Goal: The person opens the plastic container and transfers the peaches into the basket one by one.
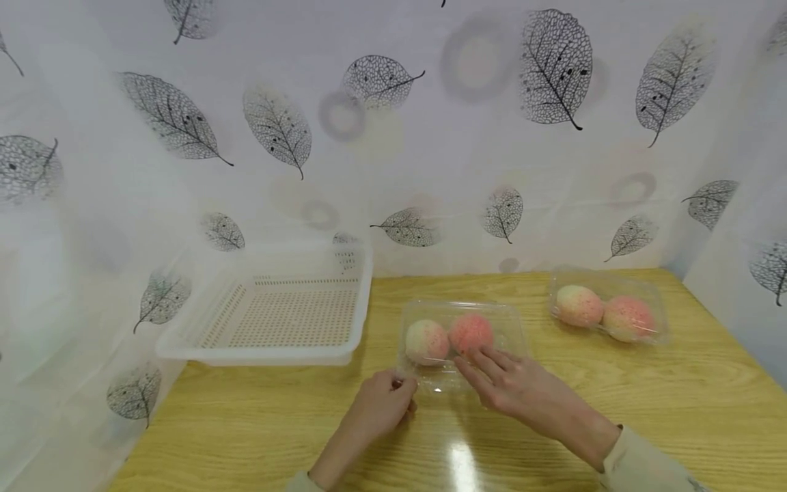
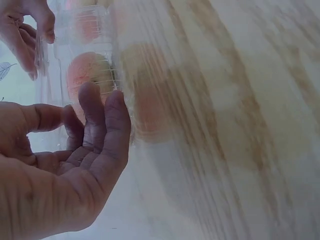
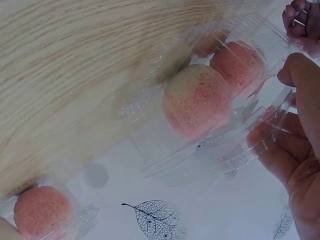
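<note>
A clear plastic clamshell box (image 1: 507,335) lies on the table in the head view. Inside are two round pink-and-cream peach-like things, one paler (image 1: 425,342) at left and one pinker (image 1: 471,332) at right. My left hand (image 1: 380,404) pinches the box's front left corner between thumb and curled forefinger; the left hand (image 2: 75,155) looms large in the left wrist view. With fingers nearly straight, my right hand (image 1: 522,393) rests on the front right of the box. In the right wrist view, the right hand's fingers (image 3: 277,150) show through the clear plastic.
A white perforated plastic basket (image 1: 261,353) stands at the back left. Toward the back right lies a second clear box (image 1: 658,311) holding two similar pink-and-cream pieces (image 1: 628,318). A leaf-printed curtain (image 1: 449,157) closes off the wooden table's (image 1: 246,424) back and sides.
</note>
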{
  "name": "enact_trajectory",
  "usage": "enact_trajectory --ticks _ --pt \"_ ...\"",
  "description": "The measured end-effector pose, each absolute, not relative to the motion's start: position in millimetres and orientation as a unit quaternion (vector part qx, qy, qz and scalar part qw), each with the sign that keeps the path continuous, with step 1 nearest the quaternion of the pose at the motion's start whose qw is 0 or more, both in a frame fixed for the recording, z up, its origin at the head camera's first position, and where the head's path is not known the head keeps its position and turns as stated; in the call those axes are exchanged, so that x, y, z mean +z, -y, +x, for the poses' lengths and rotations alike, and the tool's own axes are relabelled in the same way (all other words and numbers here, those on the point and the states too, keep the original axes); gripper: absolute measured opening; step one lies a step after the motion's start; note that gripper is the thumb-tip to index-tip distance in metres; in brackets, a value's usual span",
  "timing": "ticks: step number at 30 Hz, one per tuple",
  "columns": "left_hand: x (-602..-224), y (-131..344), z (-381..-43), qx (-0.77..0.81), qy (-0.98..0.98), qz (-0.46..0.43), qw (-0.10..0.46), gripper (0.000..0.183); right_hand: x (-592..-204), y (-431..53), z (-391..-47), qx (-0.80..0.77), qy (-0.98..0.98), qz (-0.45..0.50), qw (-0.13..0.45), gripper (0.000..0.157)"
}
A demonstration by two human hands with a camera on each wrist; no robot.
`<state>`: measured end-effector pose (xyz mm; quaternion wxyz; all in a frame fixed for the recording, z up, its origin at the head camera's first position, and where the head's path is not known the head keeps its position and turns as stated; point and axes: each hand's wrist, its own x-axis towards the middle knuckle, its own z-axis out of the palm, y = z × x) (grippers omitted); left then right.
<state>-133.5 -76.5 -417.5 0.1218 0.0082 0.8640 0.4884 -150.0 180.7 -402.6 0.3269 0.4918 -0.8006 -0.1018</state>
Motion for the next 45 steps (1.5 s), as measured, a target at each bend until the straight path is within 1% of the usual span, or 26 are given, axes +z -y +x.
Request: enact_trajectory --ticks 2,3,6,7,8,12,16,45 --pt "-418.7 76.8 -133.7 0.505 -0.854 0.003 0.127 0.025 -403.3 -182.9 -150.6 -0.103 0.795 0.498 0.330 0.070" --pt "-419.3 76.9 -133.9 0.516 -0.847 0.001 0.131 0.025 -403.4 -184.4 -150.6 -0.105 0.793 0.501 0.331 0.066" --pt "-420.9 77.5 -134.5 0.553 -0.821 -0.007 0.142 0.023 -404.1 -187.2 -151.1 -0.108 0.781 0.511 0.342 0.039" --pt "-420.9 77.6 -134.5 0.565 -0.812 -0.010 0.146 0.023 -404.3 -187.7 -151.1 -0.108 0.776 0.515 0.348 0.034" --pt "-420.9 77.6 -134.5 0.575 -0.804 -0.013 0.150 0.022 -404.6 -187.9 -151.4 -0.106 0.770 0.519 0.355 0.033" --pt "-420.9 77.3 -134.3 0.598 -0.786 -0.020 0.158 0.020 -406.6 -185.1 -152.2 -0.093 0.756 0.525 0.381 0.042" --pt "-421.5 77.2 -134.8 0.611 -0.775 -0.021 0.160 0.020 -408.7 -180.9 -150.6 -0.076 0.758 0.519 0.388 0.050" --pt "-423.9 82.4 -135.3 0.620 -0.762 0.005 0.186 0.021 -409.6 -180.2 -152.7 0.020 0.775 0.510 0.372 0.046"
